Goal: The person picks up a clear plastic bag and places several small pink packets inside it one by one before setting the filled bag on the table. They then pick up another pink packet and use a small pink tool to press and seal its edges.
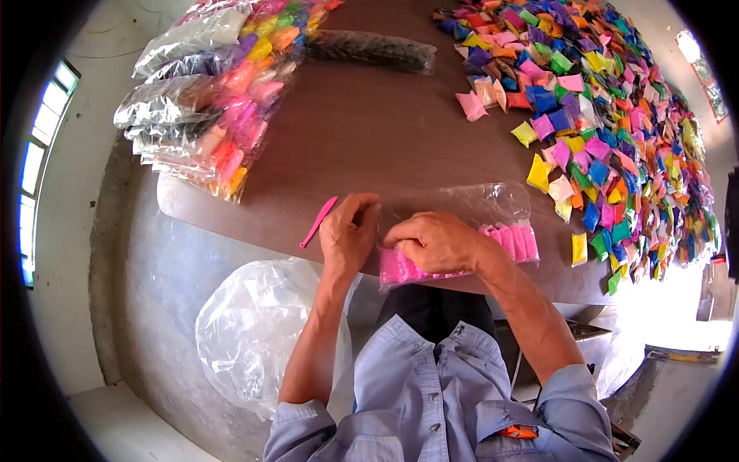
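A clear plastic bag [485,202] lies at the table's front edge with a row of pink packets [514,242] inside its lower part. My right hand [435,240] rests over the left half of that row, fingers curled down on the bag; what its fingertips hold is hidden. Just left of the bag, my left hand [350,229] is raised with its fingers curled together, and anything between them is too small to tell. Beside it on the left lies a pink plastic knife [319,222], apart from the hand.
Filled clear bags [177,104] are stacked at the table's [362,138] back left. A long dark packet [369,51] lies at the back. Many small colourful packets [570,85] cover the right side. A large clear plastic bag [254,331] hangs below the front edge.
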Tool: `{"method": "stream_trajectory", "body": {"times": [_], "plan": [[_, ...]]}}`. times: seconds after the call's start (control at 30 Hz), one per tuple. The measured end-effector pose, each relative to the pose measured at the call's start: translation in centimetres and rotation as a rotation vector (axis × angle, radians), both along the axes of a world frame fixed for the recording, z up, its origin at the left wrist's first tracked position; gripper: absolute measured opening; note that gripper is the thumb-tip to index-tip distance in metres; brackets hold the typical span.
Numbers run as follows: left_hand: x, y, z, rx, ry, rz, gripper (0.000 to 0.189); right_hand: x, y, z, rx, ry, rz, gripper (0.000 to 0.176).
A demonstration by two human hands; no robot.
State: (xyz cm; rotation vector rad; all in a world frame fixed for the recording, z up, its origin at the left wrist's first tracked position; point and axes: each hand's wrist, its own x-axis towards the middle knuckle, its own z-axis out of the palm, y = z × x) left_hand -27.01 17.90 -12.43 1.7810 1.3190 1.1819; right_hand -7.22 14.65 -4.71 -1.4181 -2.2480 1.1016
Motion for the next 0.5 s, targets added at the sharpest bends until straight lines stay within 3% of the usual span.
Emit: {"method": "stream_trajectory", "body": {"times": [0.13, 0.23, 0.5], "plan": [[0.0, 0.1, -0.4, 0.034, -0.009, 0.019, 0.015, 0.1, -0.8, -0.8, 0.236, 0.084, -0.138, 0.031], [0.2, 0.1, -0.8, 0.018, -0.058, 0.018, 0.014, 0.7, -1.0, -0.1, 0.192, 0.124, -0.237, 0.026], [0.3, 0.1, -0.3, 0.049, -0.051, 0.042, 0.013, 0.7, -1.5, -1.2, 0.18, 0.061, -0.139, 0.023]]}}
